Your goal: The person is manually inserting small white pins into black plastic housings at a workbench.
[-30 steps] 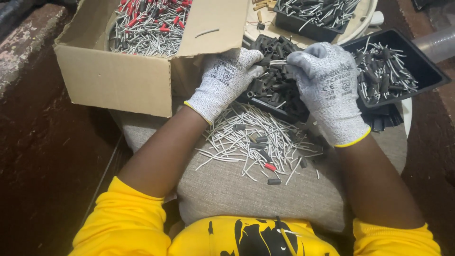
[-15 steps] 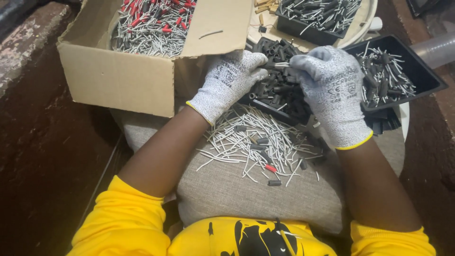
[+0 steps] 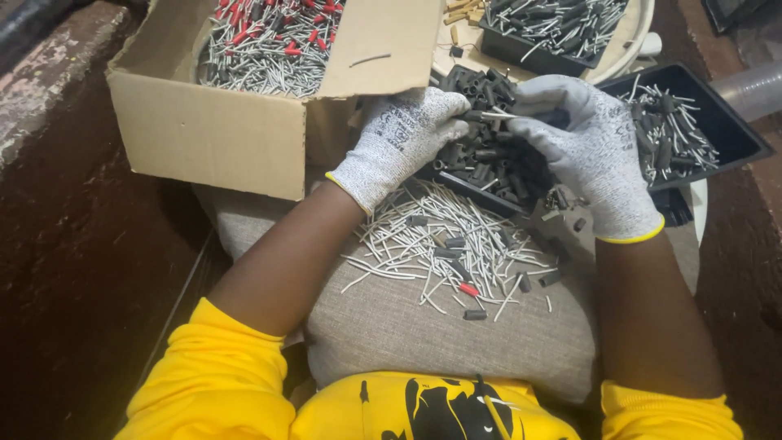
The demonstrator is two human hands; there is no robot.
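— Over the black tray of dark sleeves (image 3: 481, 155), what are the hands doing?
— Both wear grey knit gloves. The left hand (image 3: 403, 138) and the right hand (image 3: 582, 147) meet at a thin grey pin (image 3: 494, 115), each pinching one end of it between fingertips.
— And beneath them?
— A pile of loose grey pins (image 3: 440, 253) lies on the beige cushion (image 3: 407, 334), with one red-tipped piece (image 3: 469, 288) among them.
— To the left?
— A cardboard box (image 3: 220, 130) of grey and red pins, just beside the left wrist.

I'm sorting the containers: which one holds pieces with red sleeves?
The cardboard box at upper left: red sleeves show among its grey pins; the black trays hold only grey and black.
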